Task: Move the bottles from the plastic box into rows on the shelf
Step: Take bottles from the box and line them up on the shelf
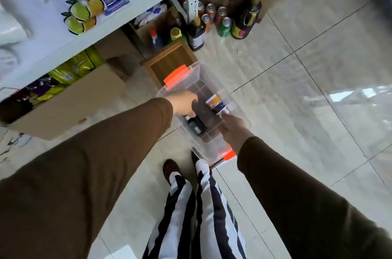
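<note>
White shelf (101, 27) at left, clear plastic box (239, 110) on floor beside it, dark bottle (196, 126) lying inside, left hand (184, 104) reaching in with released grip, right hand (233, 129) grasping white-capped bottle (216, 104), cans (224, 26) beyond.

- I see a cluster of drink cans (214, 18) standing on the pale tiled floor (307, 80).
- Two large dark bottles (246, 19) stand beside those cans.
- A cardboard box (70, 101) sits on the floor at left.
- A wooden crate (169, 61) lies near it.
- Lemon-shaped items (81, 14) lie up at top left.
</note>
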